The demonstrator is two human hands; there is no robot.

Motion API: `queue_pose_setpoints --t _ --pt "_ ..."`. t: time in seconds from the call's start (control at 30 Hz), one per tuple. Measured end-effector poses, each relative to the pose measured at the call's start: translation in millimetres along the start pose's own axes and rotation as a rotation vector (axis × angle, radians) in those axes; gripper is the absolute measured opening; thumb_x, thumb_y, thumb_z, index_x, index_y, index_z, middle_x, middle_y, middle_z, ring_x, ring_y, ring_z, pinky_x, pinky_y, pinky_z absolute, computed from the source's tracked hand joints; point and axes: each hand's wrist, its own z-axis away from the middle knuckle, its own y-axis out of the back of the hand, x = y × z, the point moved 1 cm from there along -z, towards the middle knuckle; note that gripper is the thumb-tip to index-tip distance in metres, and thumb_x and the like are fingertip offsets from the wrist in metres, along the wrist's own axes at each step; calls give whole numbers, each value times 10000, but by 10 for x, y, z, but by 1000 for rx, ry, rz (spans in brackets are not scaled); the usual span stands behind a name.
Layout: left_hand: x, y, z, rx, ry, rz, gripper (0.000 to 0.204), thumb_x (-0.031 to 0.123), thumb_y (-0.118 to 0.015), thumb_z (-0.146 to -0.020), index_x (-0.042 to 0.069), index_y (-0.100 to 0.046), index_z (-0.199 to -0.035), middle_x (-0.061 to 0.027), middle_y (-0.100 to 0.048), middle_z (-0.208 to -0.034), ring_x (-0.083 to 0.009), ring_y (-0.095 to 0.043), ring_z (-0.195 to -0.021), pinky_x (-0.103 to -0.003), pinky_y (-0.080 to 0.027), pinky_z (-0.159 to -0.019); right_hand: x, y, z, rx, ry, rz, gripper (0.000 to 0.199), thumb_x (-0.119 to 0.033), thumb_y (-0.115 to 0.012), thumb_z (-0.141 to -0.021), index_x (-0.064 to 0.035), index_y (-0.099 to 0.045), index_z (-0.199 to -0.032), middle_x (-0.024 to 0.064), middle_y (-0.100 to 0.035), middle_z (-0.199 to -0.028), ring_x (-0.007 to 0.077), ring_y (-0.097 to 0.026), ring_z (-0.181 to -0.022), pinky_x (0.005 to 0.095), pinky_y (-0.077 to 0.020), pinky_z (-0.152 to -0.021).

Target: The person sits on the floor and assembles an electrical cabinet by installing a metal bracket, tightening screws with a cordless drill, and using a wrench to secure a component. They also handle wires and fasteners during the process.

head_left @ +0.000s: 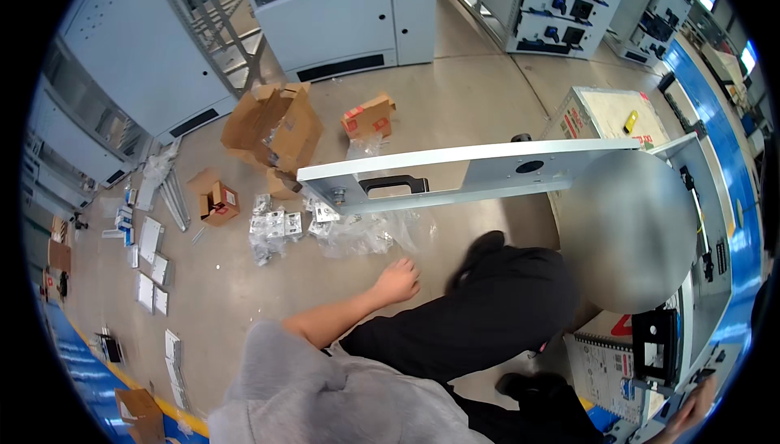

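My left hand point(398, 280) hangs in the air beside my bent knee, fingers loosely curled and with nothing visible in them. At the lower right, my right hand point(692, 410) is against the edge of a grey metal cabinet frame point(723, 314); its fingers seem to close on the edge, partly hidden. A light grey metal door panel point(487, 174) with a rectangular cut-out juts from the frame across the view. Inside the frame sits a black device point(655, 345). A round blurred patch point(630, 229) hides the middle of the frame and the panel's right end.
Open cardboard boxes point(305, 131) and plastic bags of small parts point(276, 225) lie on the floor beyond the panel. White plates point(150, 241) are scattered at left. Tall grey cabinets point(333, 30) stand behind. A yellow tool point(630, 122) lies on a crate point(601, 107).
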Motion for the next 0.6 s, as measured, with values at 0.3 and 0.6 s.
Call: queue_pose_setpoints --t 0.3,0.6 --pt "-490 519 -837 -558 512 -146 388 202 -599 -904 17 -700 -1230 -207 -654 -1350 -410 -642 -1211 -566 -510 -1002 -2241 -494 -775 -13 109 -221 326 -45 -485 -976 33 -506 -660 172 -472 -602 358 -448 -514 441 -351 -504" --pt "-2086 -233 -1436 404 481 -35 332 112 -529 -943 18 -661 -1233 -248 -589 -1361 -428 -569 -1251 -516 -458 -1059 -2342 -852 -793 -153 1 -396 269 -24 -517 -883 16 -456 -624 167 -480 -613 358 -455 -537 423 -362 -524"
